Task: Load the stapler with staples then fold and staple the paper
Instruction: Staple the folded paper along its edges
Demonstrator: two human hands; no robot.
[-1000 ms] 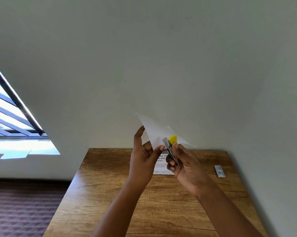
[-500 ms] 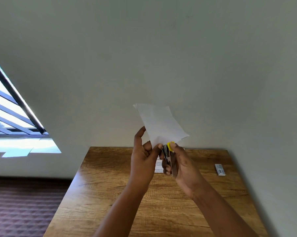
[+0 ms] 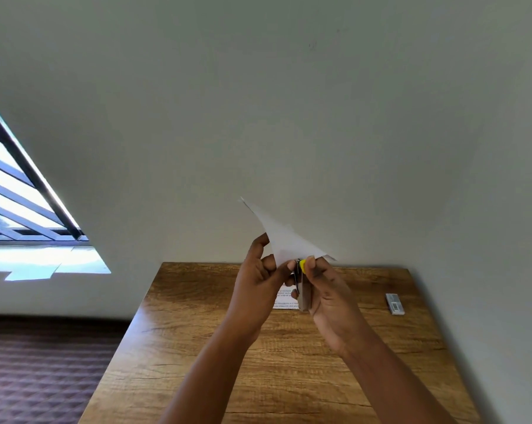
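Mid-frame, both hands raised above the table (image 3: 197, 347). Left hand (image 3: 255, 289) pinches the folded paper (image 3: 286, 240) at its lower edge; right hand (image 3: 326, 295) grips the stapler (image 3: 303, 286), fingers curled round it, yellow tip at the paper's corner. Folding looks done — stapling under way, no staple visible yet. Small staple box (image 3: 395, 303) lies at right; printed sheet (image 3: 284, 301) behind the hands.

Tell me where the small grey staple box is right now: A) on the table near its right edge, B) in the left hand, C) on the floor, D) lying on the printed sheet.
A: the staple box lies on the table near its right edge, apart from both hands and from the printed sheet.
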